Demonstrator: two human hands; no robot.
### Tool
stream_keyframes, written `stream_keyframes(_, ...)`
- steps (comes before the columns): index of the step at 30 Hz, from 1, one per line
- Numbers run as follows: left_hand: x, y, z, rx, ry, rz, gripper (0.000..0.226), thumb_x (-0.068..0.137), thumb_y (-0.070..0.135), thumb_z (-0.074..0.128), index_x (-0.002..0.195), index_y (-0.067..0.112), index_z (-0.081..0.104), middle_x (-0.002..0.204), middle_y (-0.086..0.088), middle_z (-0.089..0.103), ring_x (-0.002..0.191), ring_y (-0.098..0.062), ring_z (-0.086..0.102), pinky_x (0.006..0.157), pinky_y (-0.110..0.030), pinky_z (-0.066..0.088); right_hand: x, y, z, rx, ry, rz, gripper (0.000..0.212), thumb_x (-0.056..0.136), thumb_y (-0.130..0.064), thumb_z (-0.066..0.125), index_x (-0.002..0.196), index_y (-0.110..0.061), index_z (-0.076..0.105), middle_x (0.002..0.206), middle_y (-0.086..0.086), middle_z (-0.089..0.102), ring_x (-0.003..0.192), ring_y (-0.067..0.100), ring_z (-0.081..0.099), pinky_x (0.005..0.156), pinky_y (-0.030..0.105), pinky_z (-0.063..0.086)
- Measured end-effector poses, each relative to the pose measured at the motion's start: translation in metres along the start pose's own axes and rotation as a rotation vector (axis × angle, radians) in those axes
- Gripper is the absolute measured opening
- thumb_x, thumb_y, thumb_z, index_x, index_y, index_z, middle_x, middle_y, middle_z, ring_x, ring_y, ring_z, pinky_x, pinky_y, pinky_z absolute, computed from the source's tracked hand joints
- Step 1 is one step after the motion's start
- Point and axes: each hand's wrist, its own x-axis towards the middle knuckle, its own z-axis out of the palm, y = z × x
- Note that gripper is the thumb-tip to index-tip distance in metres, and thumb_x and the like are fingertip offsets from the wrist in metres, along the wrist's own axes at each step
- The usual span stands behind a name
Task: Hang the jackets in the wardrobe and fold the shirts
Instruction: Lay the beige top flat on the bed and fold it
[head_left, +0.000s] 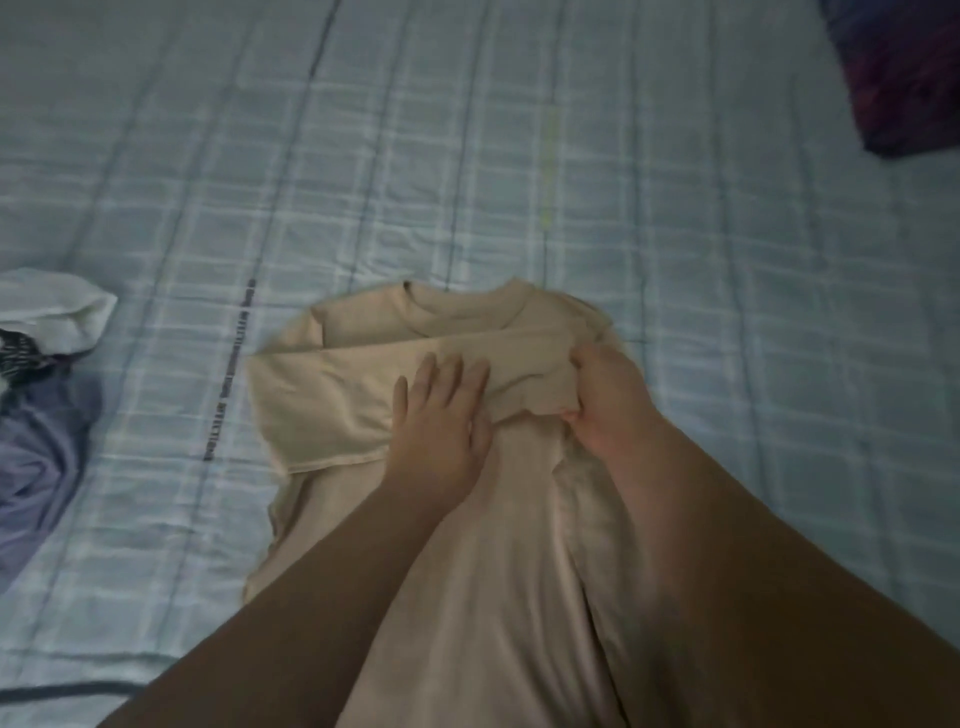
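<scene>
A beige shirt (332, 395) lies flat on the bed with its round collar pointing away from me. One sleeve is folded across the chest. My left hand (441, 415) presses flat on the shirt's middle with straight fingers. My right hand (605, 400) grips the end of the folded sleeve, fingers curled round the fabric. Both forearms cover the shirt's lower part.
The bed has a light blue checked sheet (519, 156). A heap of clothes lies at the left edge: a white piece (57, 306) on top and a lilac garment (36, 457) below. A dark purple patterned pillow (904, 73) sits at the top right corner.
</scene>
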Motion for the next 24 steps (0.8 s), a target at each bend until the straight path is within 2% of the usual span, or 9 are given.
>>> stream_keyframes(2, 0.008, 0.012, 0.019, 0.081, -0.079, 0.006, 0.060, 0.099, 0.047, 0.027, 0.157, 0.031, 0.020, 0.165, -0.005, 0.016, 0.152, -0.029, 0.009, 0.120, -0.054, 0.010, 0.007, 0.005, -0.019, -0.162, -0.047, 0.020, 0.042, 0.095, -0.025, 0.061, 0.131, -0.003, 0.054, 0.130, 0.017, 0.058, 0.119, 0.030, 0.055, 0.100, 0.030, 0.040)
stream_keyframes(4, 0.013, 0.018, 0.033, 0.129, -0.146, -0.007, 0.059, 0.102, 0.050, 0.024, 0.157, 0.035, 0.012, 0.167, -0.003, 0.006, 0.153, -0.026, 0.001, 0.120, -0.055, 0.005, 0.020, 0.018, -0.033, -0.102, -0.002, 0.025, 0.027, 0.098, -0.018, 0.052, 0.120, -0.004, 0.060, 0.113, 0.014, 0.062, 0.104, 0.030, 0.059, 0.088, 0.025, 0.045)
stream_keyframes(6, 0.015, 0.020, 0.043, 0.144, -0.176, -0.034, 0.059, 0.102, 0.051, 0.024, 0.157, 0.037, 0.010, 0.167, -0.003, 0.001, 0.153, -0.025, -0.005, 0.120, -0.056, 0.000, 0.024, 0.030, -0.039, -0.013, 0.032, 0.046, 0.020, 0.091, -0.006, 0.044, 0.093, -0.007, 0.064, 0.083, 0.007, 0.057, 0.081, 0.025, 0.055, 0.068, 0.026, 0.043)
stream_keyframes(9, 0.014, 0.020, 0.046, 0.188, -0.192, -0.033, 0.058, 0.103, 0.048, 0.026, 0.157, 0.037, 0.011, 0.167, -0.003, -0.001, 0.153, -0.025, -0.006, 0.120, -0.055, -0.001, 0.022, 0.044, -0.048, 0.023, 0.030, 0.030, 0.025, 0.083, -0.005, 0.050, 0.099, -0.011, 0.068, 0.091, 0.005, 0.064, 0.087, 0.024, 0.061, 0.075, 0.036, 0.047)
stream_keyframes(12, 0.011, 0.023, 0.040, 0.193, -0.197, -0.028, 0.058, 0.102, 0.043, 0.030, 0.157, 0.034, 0.013, 0.167, -0.005, 0.007, 0.153, -0.027, 0.000, 0.121, -0.053, 0.003, 0.003, 0.066, -0.062, 0.110, 0.081, -0.059, 0.024, 0.088, 0.002, 0.051, 0.093, -0.018, 0.063, 0.090, 0.009, 0.067, 0.084, 0.026, 0.065, 0.075, 0.036, 0.052)
stream_keyframes(14, 0.004, 0.029, 0.037, 0.113, -0.177, -0.006, 0.059, 0.101, 0.036, 0.036, 0.157, 0.027, 0.021, 0.164, -0.007, 0.019, 0.152, -0.030, 0.008, 0.121, -0.050, 0.007, -0.017, 0.089, -0.079, -0.033, 0.232, -0.154, 0.021, 0.081, -0.003, 0.053, 0.087, -0.021, 0.062, 0.087, 0.002, 0.067, 0.082, 0.022, 0.064, 0.074, 0.032, 0.050)
stream_keyframes(16, -0.010, 0.041, 0.037, 0.055, -0.169, 0.146, 0.060, 0.095, 0.025, 0.043, 0.153, 0.016, 0.033, 0.157, -0.011, 0.034, 0.149, -0.033, 0.020, 0.122, -0.047, 0.011, -0.041, 0.114, -0.099, -0.263, 0.319, -0.175, 0.022, 0.076, -0.007, 0.055, 0.092, -0.020, 0.063, 0.092, -0.003, 0.065, 0.089, 0.020, 0.062, 0.080, 0.028, 0.043)
stream_keyframes(20, -0.056, 0.070, 0.044, -0.218, -0.158, 0.367, 0.060, 0.078, 0.005, 0.051, 0.137, -0.003, 0.052, 0.138, -0.018, 0.055, 0.134, -0.034, 0.044, 0.121, -0.046, 0.022, -0.094, 0.168, -0.133, -0.412, 0.387, -0.008, 0.036, 0.078, 0.002, 0.060, 0.113, -0.008, 0.064, 0.109, 0.013, 0.065, 0.104, 0.029, 0.060, 0.089, 0.033, 0.043)
stream_keyframes(24, -0.095, 0.089, 0.049, -0.326, -0.182, 0.333, 0.056, 0.081, 0.002, 0.053, 0.137, -0.003, 0.051, 0.140, -0.022, 0.052, 0.134, -0.031, 0.036, 0.120, -0.032, 0.018, -0.143, 0.206, -0.146, -0.462, 0.277, 0.172, 0.033, 0.085, -0.006, 0.063, 0.117, -0.011, 0.061, 0.112, 0.012, 0.066, 0.105, 0.032, 0.062, 0.085, 0.031, 0.043)
